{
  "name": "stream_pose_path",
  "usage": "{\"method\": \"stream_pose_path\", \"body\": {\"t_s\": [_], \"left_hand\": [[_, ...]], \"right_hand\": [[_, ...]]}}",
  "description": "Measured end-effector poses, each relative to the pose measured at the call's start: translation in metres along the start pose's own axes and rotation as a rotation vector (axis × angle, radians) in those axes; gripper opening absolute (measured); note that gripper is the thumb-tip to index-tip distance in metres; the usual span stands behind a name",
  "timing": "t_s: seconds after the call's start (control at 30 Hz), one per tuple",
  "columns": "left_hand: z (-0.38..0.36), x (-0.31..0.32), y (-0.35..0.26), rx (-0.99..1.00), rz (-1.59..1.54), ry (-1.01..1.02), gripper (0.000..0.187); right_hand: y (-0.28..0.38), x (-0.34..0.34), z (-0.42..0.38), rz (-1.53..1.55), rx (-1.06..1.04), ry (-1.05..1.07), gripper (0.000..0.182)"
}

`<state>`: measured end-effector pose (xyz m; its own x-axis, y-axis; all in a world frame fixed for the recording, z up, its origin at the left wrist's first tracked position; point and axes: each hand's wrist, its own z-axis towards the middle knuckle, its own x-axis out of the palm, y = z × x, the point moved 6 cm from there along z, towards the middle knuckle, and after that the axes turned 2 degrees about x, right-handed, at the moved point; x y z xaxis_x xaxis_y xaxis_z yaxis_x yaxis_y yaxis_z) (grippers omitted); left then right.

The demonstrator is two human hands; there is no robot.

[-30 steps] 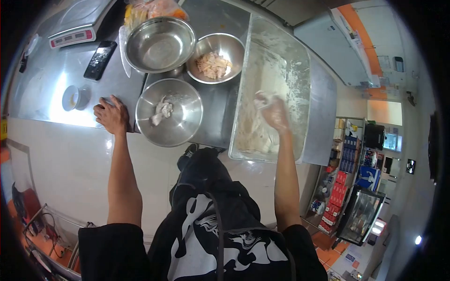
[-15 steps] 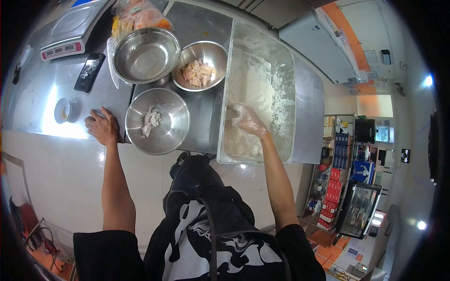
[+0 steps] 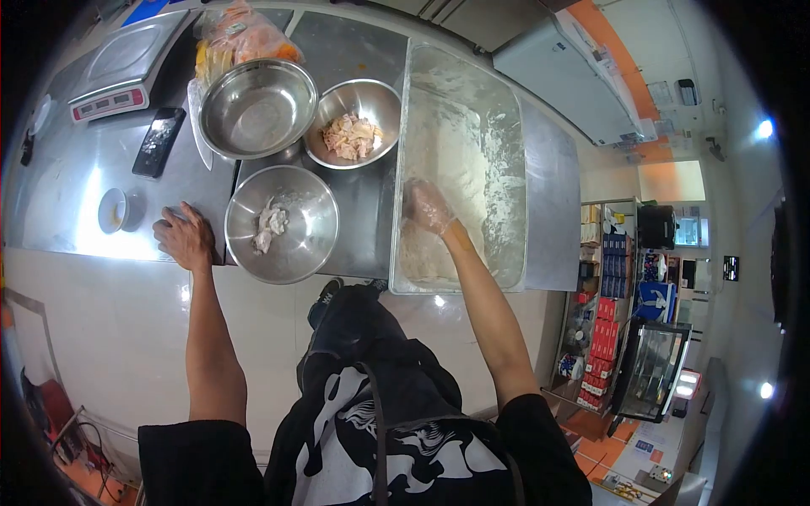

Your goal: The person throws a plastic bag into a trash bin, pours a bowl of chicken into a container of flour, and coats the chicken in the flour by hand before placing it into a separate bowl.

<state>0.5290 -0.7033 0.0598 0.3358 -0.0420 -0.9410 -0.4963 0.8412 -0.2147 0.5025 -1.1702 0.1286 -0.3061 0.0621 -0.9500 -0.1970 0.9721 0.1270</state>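
My left hand (image 3: 186,236) rests on the steel table near its front edge, fingers apart and holding nothing. My right hand (image 3: 430,209), in a clear plastic glove, reaches into a long tub (image 3: 519,194) of white flour-like powder (image 3: 447,169), close to the tub's left wall. Its fingers are curled down at the powder; whatever they hold is hidden. Between my hands a steel bowl (image 3: 316,240) contains white-coated pieces (image 3: 270,226). Behind it, another steel bowl (image 3: 388,101) holds pale raw meat pieces (image 3: 352,137).
A larger steel bowl (image 3: 257,110) stands at the back, beside a knife (image 3: 198,126). Leftward are a black phone (image 3: 159,142), a small white cup (image 3: 116,210) and a digital scale (image 3: 126,72). A plastic bag of food (image 3: 245,38) lies behind the bowls.
My right hand has moved slightly left within the tub, its fingers now lower and less visible. My left hand stays on the table. The camera view has shifted a little.
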Motion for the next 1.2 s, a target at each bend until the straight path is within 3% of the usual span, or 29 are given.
{"method": "stream_pose_path", "body": {"t_s": [0.03,0.1,0.13,0.2,0.23,0.33,0.47,0.57,0.6,0.67,0.7,0.77,0.8,0.87,0.9,0.93,1.0,1.03,1.1,1.13,1.2], "left_hand": [[-0.002,-0.001,0.0,0.003,-0.003,-0.009,0.053],[-0.001,-0.002,0.001,-0.002,0.01,-0.008,0.054],[-0.001,-0.001,0.001,0.002,0.02,-0.007,0.054],[-0.001,-0.002,0.001,-0.006,0.021,0.01,0.053],[0.0,-0.002,0.0,-0.008,0.02,0.024,0.053],[-0.001,-0.004,-0.001,0.003,0.013,-0.011,0.052],[-0.002,-0.003,0.0,0.005,-0.001,-0.04,0.051],[-0.002,-0.003,-0.001,0.002,0.012,-0.026,0.05],[-0.002,-0.004,0.0,-0.002,0.022,-0.029,0.05],[-0.002,-0.002,0.0,0.005,0.008,-0.019,0.05],[-0.001,-0.003,0.0,-0.006,0.007,0.0,0.049],[-0.002,-0.005,-0.002,0.001,0.0,-0.022,0.049],[-0.002,-0.006,-0.002,0.003,-0.009,-0.041,0.049],[-0.001,-0.006,-0.002,-0.002,-0.013,-0.03,0.049],[-0.001,-0.006,-0.002,-0.009,-0.016,-0.017,0.049],[-0.001,-0.006,-0.001,-0.019,-0.016,-0.013,0.049],[-0.001,-0.007,-0.002,-0.024,-0.025,0.023,0.048],[-0.002,-0.007,-0.001,-0.028,-0.027,0.026,0.048],[-0.001,-0.006,-0.002,-0.013,-0.034,0.001,0.047],[0.0,-0.005,-0.002,-0.012,-0.041,-0.001,0.047],[-0.002,-0.006,-0.003,-0.004,0.003,-0.041,0.046]], "right_hand": [[-0.011,0.009,0.002,-0.003,-0.005,0.002,0.034],[-0.038,0.011,-0.001,0.295,-0.051,-0.262,0.012],[-0.028,-0.004,-0.01,0.294,-0.055,-0.257,0.012],[-0.006,-0.063,-0.038,0.499,0.085,-0.487,0.015],[-0.031,-0.042,-0.031,0.221,0.153,-0.275,0.02],[-0.042,-0.041,-0.041,0.092,0.107,-0.203,0.024],[-0.038,-0.056,-0.06,0.029,0.103,-0.359,0.022],[-0.027,-0.082,-0.059,0.557,0.162,-0.372,0.028],[-0.019,-0.083,-0.057,0.564,0.155,-0.367,0.028],[0.038,-0.109,-0.049,0.966,0.157,-0.261,0.029],[0.055,-0.112,-0.043,0.973,0.157,-0.261,0.029],[0.092,-0.113,-0.032,1.315,-0.088,-0.074,0.028],[0.088,-0.113,-0.029,1.316,-0.09,-0.076,0.028],[0.065,-0.118,-0.023,0.915,-0.101,-0.299,0.029],[0.038,-0.104,-0.02,0.966,0.036,-0.346,0.032],[0.018,-0.093,-0.018,0.961,0.032,-0.338,0.032],[-0.028,-0.062,-0.017,0.559,0.381,-0.273,0.037],[-0.037,-0.046,-0.016,0.554,0.38,-0.27,0.037],[-0.039,-0.019,-0.009,0.262,0.122,-0.246,0.036],[-0.048,-0.001,-0.007,0.257,0.124,-0.251,0.036],[-0.021,0.017,-0.01,0.07,-0.45,-0.423,0.035]]}}
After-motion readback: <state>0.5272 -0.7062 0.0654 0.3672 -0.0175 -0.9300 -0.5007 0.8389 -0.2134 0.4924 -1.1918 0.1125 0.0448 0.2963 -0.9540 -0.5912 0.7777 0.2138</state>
